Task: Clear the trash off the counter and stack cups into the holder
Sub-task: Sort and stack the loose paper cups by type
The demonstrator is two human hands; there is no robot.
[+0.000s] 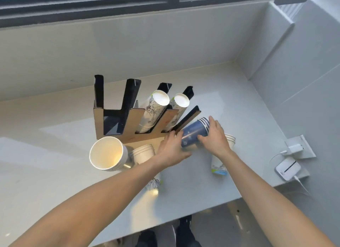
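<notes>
Both hands grip one blue stack (194,134) of nested cups. The right hand (215,136) curls its fingers (213,122) over the rim end, thumb under the wall near the middle. The left hand (173,149) wraps the base end, its fingertips (174,135) pressed on the blue side. The stack lies tilted, long axis running from lower left to upper right, with the rims pointing up and right, away from the person, and the base toward the left palm. It is held above the counter (55,182), just beside the right-hand wall of the holder (136,134), touching or nearly touching that outer divider; I cannot tell which.

The holder is cardboard with black dividers and stands on the counter with its slots leaning back. Two slots on its right each hold a white stack (156,110), bases up toward the camera; the left slots show only black lining.

In front of the holder stands a wide white stack (107,153), mouth up, and just beside it a smaller stack (142,152), partly hidden by the left wrist. Behind the right wrist a printed stack (219,165) lies on the counter, rims pointing away.

Near the right edge sit a white device (288,168) and a charger (295,148) with cables.
</notes>
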